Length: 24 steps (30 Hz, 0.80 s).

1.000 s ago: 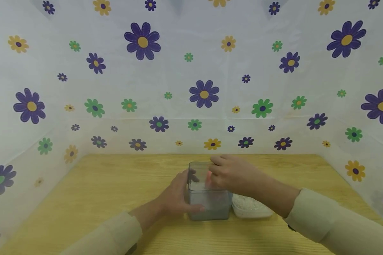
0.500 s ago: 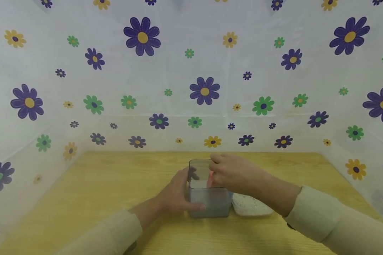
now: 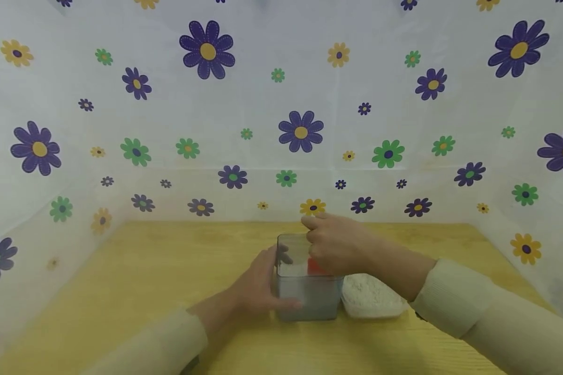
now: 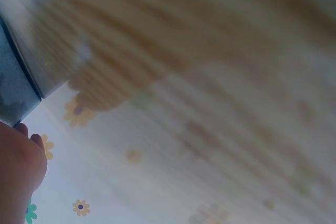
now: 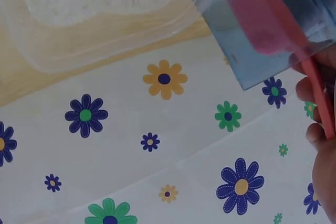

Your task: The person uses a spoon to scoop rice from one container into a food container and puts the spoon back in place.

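A tall, clear grey-blue plastic container point(image 3: 314, 302) stands on the table with some white stuff inside. My left hand point(image 3: 260, 286) holds its left side, thumb across the front wall and fingers round the side; the left wrist view catches part of that hand point(image 4: 21, 166) at the container's corner. Over the container's right rim, my right hand point(image 3: 342, 245) grips the handle of a red scoop point(image 5: 262, 22), whose head is inside the container and shows through its wall. Right of it sits a low clear tub point(image 3: 372, 314) heaped with white powdery or grainy stuff point(image 3: 368, 294).
The wood-grain table point(image 3: 178, 265) ends at a white flower-print sheet point(image 3: 253, 104) at the back and both sides. The tub stands close against the container, partly under the right forearm.
My right hand has risen a little at the container's rim, and more of the red scoop shows below it. The left hand keeps its hold; the head view has tilted slightly.
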Available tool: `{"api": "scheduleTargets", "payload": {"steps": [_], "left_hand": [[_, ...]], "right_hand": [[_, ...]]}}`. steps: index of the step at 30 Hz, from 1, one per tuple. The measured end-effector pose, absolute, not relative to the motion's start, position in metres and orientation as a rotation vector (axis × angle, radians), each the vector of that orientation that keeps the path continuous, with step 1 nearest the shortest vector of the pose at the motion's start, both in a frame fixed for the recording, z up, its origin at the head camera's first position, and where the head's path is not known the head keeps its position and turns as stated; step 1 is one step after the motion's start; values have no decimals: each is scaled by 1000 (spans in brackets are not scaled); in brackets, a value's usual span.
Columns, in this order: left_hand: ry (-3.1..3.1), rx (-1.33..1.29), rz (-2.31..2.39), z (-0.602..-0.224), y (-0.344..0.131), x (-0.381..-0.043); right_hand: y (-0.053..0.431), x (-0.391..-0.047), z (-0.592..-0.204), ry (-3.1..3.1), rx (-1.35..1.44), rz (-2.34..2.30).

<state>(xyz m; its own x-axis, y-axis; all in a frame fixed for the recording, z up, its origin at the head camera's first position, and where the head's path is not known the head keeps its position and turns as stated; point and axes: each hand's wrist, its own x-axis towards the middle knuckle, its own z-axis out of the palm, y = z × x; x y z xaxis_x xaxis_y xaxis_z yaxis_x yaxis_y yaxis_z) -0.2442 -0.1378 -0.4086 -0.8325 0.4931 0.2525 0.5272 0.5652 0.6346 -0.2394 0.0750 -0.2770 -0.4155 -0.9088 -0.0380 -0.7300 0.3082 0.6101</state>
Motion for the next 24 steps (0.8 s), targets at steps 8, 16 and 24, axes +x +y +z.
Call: {"api": "scheduleTargets", "payload": {"steps": [8,16,24], "left_hand": [[-2737,-914,-1136,-419,-139,-247],[-2746,-892,-1103,-413,-139,-247],[-2739,-897,-1067,-411,-139,-249]], "right_hand": [[68,-246,-276,-2279,1560,-838],[70,-244,-282,-2713,1261,-583],[81,-243,-282,-2865,1018,-355]]}}
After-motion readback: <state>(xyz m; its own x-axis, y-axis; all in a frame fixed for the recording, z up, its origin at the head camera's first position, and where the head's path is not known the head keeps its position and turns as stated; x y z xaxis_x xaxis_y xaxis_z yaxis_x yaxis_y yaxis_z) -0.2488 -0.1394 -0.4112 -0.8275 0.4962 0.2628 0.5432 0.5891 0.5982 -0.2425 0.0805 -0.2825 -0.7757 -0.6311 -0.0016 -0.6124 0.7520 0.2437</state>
